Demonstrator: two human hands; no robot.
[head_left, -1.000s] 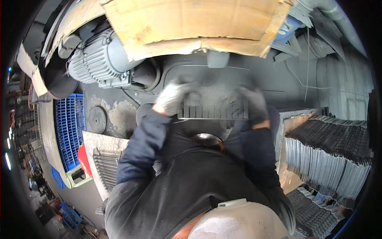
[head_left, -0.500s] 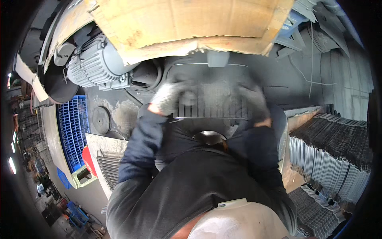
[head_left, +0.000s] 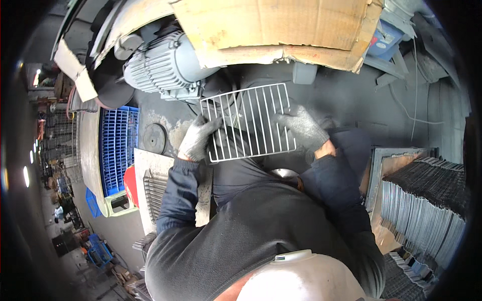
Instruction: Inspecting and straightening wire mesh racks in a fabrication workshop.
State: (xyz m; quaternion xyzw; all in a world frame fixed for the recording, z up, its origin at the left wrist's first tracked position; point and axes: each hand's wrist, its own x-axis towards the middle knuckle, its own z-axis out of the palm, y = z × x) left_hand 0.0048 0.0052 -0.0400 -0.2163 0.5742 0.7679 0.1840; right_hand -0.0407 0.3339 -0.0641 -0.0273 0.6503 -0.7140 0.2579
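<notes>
A rectangular metal wire rack [head_left: 249, 123] with parallel bars is held up in front of my lap, slightly tilted, its outline sharp. My left hand [head_left: 200, 137], in a grey-white work glove, is closed on the rack's left edge. Gloved in the same way, my right hand [head_left: 304, 126] grips the opposite edge, its fingers bent round the outer wire. Some of the fingertips on both sides are hidden by the glove and the wires.
Ahead hangs a cardboard sheet [head_left: 281, 25], with a grey finned motor [head_left: 163, 64] left of it. At right, many wire racks [head_left: 422, 208] are stacked. More racks [head_left: 153, 195] lie on a board [head_left: 143, 163] at left, near a blue plastic crate [head_left: 119, 150].
The rack, blurred in motion earlier, is now sharp, raised and tilted in both hands. My view has shifted, so the surroundings sit farther right in the picture.
</notes>
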